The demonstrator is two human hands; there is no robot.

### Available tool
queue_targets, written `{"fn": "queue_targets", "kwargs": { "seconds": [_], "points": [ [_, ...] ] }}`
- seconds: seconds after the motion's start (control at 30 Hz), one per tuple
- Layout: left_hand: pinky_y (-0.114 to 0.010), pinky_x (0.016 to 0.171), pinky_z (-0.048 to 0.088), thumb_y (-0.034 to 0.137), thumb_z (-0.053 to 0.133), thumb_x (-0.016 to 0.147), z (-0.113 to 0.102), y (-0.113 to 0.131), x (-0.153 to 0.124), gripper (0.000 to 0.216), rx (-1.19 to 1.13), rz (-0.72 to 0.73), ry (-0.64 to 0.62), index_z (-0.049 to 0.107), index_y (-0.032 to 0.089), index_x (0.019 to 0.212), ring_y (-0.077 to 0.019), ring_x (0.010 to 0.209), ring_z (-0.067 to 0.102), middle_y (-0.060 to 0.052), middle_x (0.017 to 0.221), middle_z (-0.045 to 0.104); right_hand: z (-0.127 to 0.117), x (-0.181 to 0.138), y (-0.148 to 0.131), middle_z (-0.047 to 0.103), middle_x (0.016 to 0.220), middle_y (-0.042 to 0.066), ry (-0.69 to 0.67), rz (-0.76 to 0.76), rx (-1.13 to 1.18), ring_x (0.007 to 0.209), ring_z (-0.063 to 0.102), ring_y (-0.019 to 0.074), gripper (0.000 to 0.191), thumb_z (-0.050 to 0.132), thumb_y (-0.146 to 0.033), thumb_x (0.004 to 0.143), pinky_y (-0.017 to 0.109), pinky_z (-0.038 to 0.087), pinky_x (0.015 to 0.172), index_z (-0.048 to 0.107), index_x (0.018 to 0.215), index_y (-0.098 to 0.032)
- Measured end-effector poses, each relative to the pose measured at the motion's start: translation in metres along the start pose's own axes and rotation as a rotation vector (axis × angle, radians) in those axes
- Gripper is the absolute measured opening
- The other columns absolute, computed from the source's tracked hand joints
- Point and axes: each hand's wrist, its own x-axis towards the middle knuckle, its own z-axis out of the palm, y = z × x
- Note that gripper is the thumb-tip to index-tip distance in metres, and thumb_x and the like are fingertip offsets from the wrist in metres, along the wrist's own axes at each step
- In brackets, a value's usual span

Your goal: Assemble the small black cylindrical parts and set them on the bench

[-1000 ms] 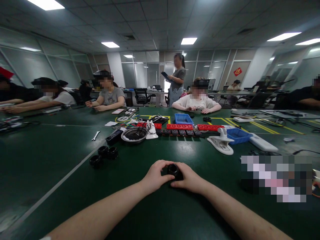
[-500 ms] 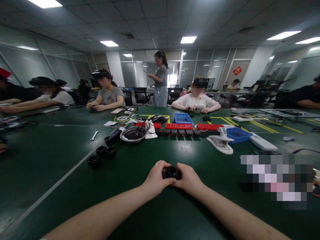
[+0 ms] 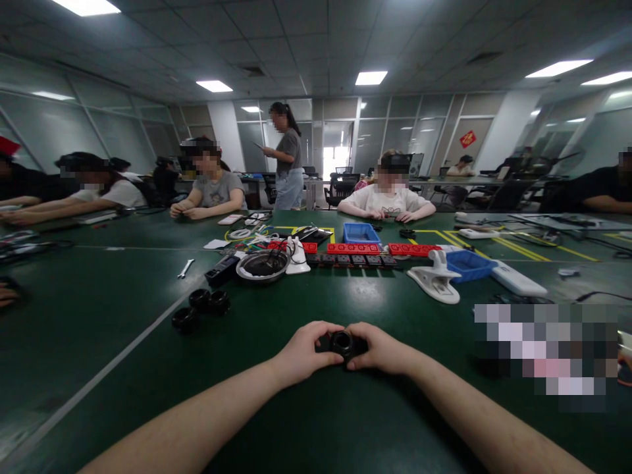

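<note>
A black ring-shaped part (image 3: 342, 343) with a round opening sits between my two hands just above or on the green table; which of these I cannot tell. My left hand (image 3: 305, 350) pinches it from the left, index finger along the far side and thumb at the near side. From the right, my right hand (image 3: 382, 349) grips it in the same way, with its thumb at the near edge. Further left stands a group of similar black rings, among them a front one (image 3: 185, 319), a back one (image 3: 200, 299) and a right one (image 3: 218, 301).
Beyond my hands lie a metal bowl (image 3: 241, 272), a white stand (image 3: 297, 258), red socket strips (image 3: 353, 249) and a blue bin (image 3: 362, 241). A white clamp (image 3: 438, 283) and another blue bin (image 3: 469, 275) lie right. A wrench (image 3: 186, 268) is at left. A person (image 3: 388, 196) sits opposite.
My fingers have shifted their hold on the black ring-shaped part, and my right hand has moved slightly right. The standing person in the background has moved left.
</note>
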Motion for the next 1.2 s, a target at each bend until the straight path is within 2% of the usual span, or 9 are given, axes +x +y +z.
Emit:
{"fn": "queue_targets", "kwargs": {
  "seconds": [0.13,0.23,0.3,0.47,0.6,0.7,0.8,1.03,1.2],
  "points": [
    [-0.027,0.066,0.040,0.024,0.069,0.060,0.010,-0.003,0.001,0.038,0.035,-0.063,0.153,0.055,0.019,0.094,-0.0168,0.078,0.050,-0.001,0.090,0.054,0.020,0.004,-0.005,0.053,0.071,0.000,0.210,0.157,-0.239,0.065,0.047,0.0146,0.036,0.072,-0.038,0.051,0.023,0.033,0.054,0.051,0.071,-0.016],
    [-0.028,0.068,0.041,0.022,0.069,0.059,0.017,-0.005,0.001,0.036,0.065,-0.089,0.263,0.053,0.018,0.090,-0.0174,0.080,0.050,-0.002,0.089,0.052,0.032,0.005,-0.012,0.054,0.071,0.003,0.370,0.223,-0.483,0.068,0.047,0.0179,0.034,0.066,-0.044,0.057,0.028,0.032,0.060,0.050,0.070,-0.017],
    [-0.029,0.071,0.040,0.021,0.069,0.060,0.017,-0.004,0.000,0.036,0.081,-0.066,0.268,0.052,0.018,0.091,-0.0182,0.083,0.050,-0.002,0.090,0.052,0.034,0.004,-0.016,0.056,0.076,0.005,0.397,0.211,-0.535,0.074,0.048,0.0211,0.037,0.065,-0.047,0.057,0.032,0.033,0.065,0.052,0.075,-0.016],
    [-0.028,0.071,0.040,0.024,0.067,0.063,0.006,0.001,-0.001,0.037,0.116,0.021,0.107,0.053,0.021,0.097,-0.0187,0.086,0.049,-0.001,0.093,0.054,0.017,-0.002,-0.015,0.055,0.098,0.007,0.186,-0.020,-0.239,0.089,0.048,0.0220,0.058,0.068,-0.040,0.056,0.034,0.036,0.077,0.050,0.106,-0.018],
    [-0.028,0.071,0.042,0.025,0.063,0.067,-0.001,0.003,-0.004,0.038,0.107,0.067,-0.004,0.052,0.023,0.103,-0.0189,0.090,0.049,-0.002,0.098,0.053,0.000,-0.005,-0.013,0.058,0.094,0.003,-0.045,-0.079,0.031,0.085,0.052,0.0179,0.038,0.062,-0.021,0.065,0.029,0.040,0.075,0.054,0.102,-0.016],
    [-0.029,0.076,0.042,0.026,0.063,0.067,-0.001,0.002,-0.006,0.049,0.090,0.102,-0.034,0.046,0.024,0.113,-0.0201,0.097,0.046,-0.005,0.109,0.049,-0.007,-0.005,-0.012,0.058,0.090,0.002,-0.108,-0.066,0.088,0.083,0.052,0.0169,0.032,0.061,-0.016,0.065,0.027,0.041,0.074,0.056,0.096,-0.015],
    [-0.031,0.079,0.042,0.028,0.061,0.069,-0.001,-0.001,-0.007,0.057,0.071,0.094,-0.053,0.039,0.026,0.122,-0.0207,0.101,0.045,-0.006,0.117,0.045,-0.009,-0.005,-0.010,0.057,0.093,0.002,-0.125,-0.066,0.070,0.085,0.052,0.0169,0.032,0.061,-0.014,0.064,0.027,0.040,0.075,0.056,0.096,-0.015],
    [-0.029,0.074,0.043,0.027,0.063,0.068,-0.001,-0.001,-0.003,0.041,0.080,0.070,-0.014,0.052,0.024,0.108,-0.0183,0.091,0.050,-0.003,0.101,0.054,-0.006,-0.003,-0.002,0.056,0.083,-0.001,-0.104,-0.023,0.027,0.076,0.052,0.0146,0.026,0.065,-0.018,0.062,0.023,0.040,0.067,0.057,0.087,-0.017],
    [-0.029,0.070,0.042,0.026,0.068,0.061,0.008,0.000,-0.002,0.037,0.109,-0.019,0.125,0.056,0.020,0.095,-0.0191,0.084,0.051,-0.002,0.090,0.055,0.015,0.001,-0.007,0.054,0.071,0.000,0.158,0.081,-0.261,0.065,0.049,0.0148,0.033,0.070,-0.038,0.055,0.024,0.036,0.056,0.053,0.073,-0.016]
  ]
}}
